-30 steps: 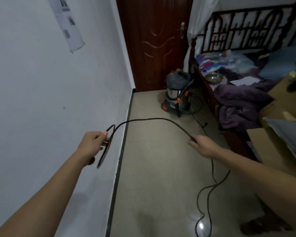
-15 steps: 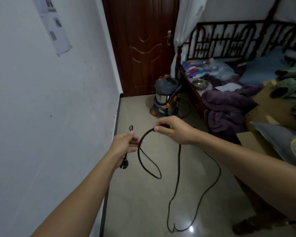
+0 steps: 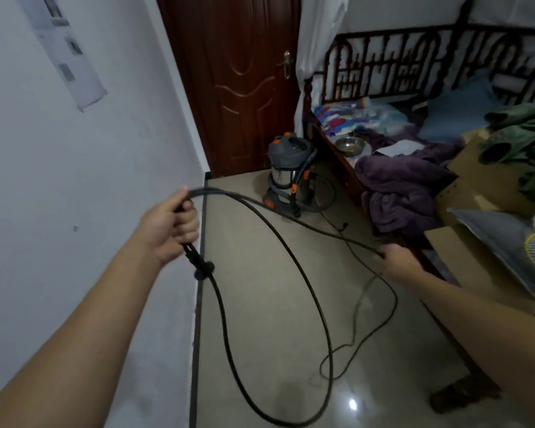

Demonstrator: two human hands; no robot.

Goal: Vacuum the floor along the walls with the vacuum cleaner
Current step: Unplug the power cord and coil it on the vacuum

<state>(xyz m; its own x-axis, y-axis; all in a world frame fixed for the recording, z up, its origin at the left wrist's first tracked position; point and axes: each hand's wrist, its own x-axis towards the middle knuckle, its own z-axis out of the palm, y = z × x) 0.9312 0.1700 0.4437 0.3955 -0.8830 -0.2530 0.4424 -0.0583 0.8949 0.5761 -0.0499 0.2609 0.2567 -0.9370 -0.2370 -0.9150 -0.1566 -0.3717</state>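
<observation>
A grey and orange canister vacuum cleaner (image 3: 286,176) stands on the floor by the dark door, beside the bed frame. Its black power cord (image 3: 306,291) hangs in a big loop over the tiled floor. My left hand (image 3: 170,228) grips coils of the cord close to the white wall, and the plug (image 3: 203,268) dangles just below that fist. My right hand (image 3: 394,261) holds a further stretch of the cord out to the right, near the bed edge. More cord lies slack on the floor between my arms.
The white wall (image 3: 74,211) with a dark skirting strip (image 3: 198,335) runs along the left. A wooden bed (image 3: 346,168) piled with a purple blanket (image 3: 405,193), cardboard and clothes fills the right. A closed brown door (image 3: 244,88) is at the far end.
My hands, close together half a second ago, have drawn apart. The right hand slid out along the cord to the right, and a larger loop now hangs from my left hand.
</observation>
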